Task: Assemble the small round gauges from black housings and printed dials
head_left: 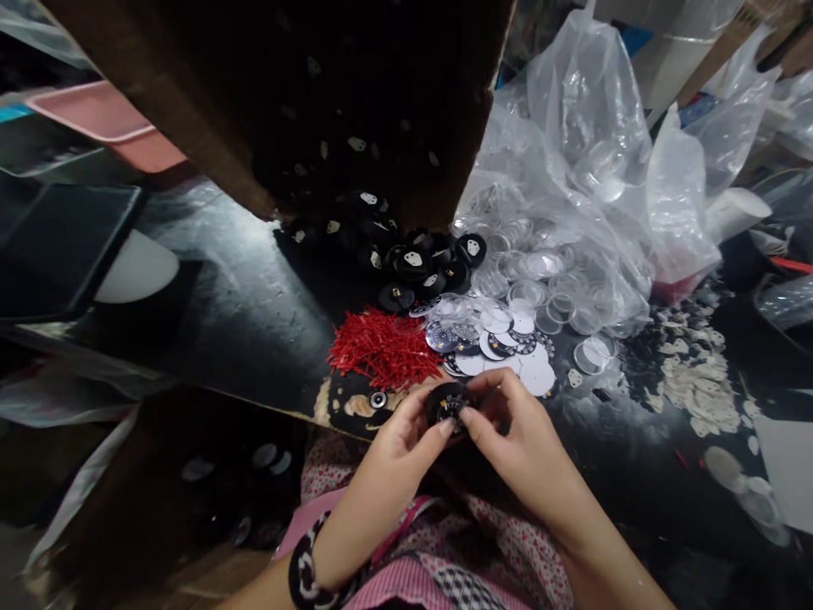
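A small round black piece with a printed dial face (448,405) is held between both hands at the table's front edge. My left hand (406,432) grips its left side, the thumb resting on the face. From the right, my right hand (508,415) pinches the same piece, thumb on its edge. Just beyond lie a heap of thin red pointers (384,347) and a pile of printed dial discs (501,343), some showing white backs. A small ring-shaped part (378,399) sits left of my hands.
Round black housings (412,261) spill from a large tipped cardboard box (209,110). Clear round covers (559,296) lie by a plastic bag (584,93). Small pale flat plates (695,373) are heaped at right. A pink tray (107,119) stands far left.
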Motion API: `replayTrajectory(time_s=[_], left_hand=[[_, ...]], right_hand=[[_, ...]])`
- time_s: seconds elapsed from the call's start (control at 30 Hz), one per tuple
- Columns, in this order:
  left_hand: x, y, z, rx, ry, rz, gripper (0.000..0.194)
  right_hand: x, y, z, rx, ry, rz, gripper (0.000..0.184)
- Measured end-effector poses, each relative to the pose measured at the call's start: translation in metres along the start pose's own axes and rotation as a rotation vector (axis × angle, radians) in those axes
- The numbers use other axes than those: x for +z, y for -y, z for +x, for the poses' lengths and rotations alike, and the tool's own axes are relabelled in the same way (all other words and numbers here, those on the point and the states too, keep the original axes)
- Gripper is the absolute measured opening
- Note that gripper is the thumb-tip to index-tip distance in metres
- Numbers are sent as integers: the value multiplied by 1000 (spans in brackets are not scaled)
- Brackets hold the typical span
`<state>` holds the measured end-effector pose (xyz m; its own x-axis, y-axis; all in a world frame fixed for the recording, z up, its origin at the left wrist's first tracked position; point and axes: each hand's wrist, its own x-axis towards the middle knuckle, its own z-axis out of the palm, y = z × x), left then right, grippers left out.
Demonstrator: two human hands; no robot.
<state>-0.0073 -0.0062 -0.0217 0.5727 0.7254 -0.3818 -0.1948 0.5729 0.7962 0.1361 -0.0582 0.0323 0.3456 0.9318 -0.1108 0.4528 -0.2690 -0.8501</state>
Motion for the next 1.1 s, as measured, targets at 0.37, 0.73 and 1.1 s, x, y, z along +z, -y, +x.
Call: replayTrajectory(time_s=[0.37, 0.73, 1.1], left_hand=[[-43, -10, -19, 36, -196, -28, 31], [-27, -29, -3, 123, -219, -279, 28], [-23, -25, -8, 18, -139, -343, 28]], right_hand=[[18, 13, 26, -212, 113, -626, 14], [43, 16, 56, -323, 121, -955, 11], [25, 7, 40, -182, 45, -442, 6]])
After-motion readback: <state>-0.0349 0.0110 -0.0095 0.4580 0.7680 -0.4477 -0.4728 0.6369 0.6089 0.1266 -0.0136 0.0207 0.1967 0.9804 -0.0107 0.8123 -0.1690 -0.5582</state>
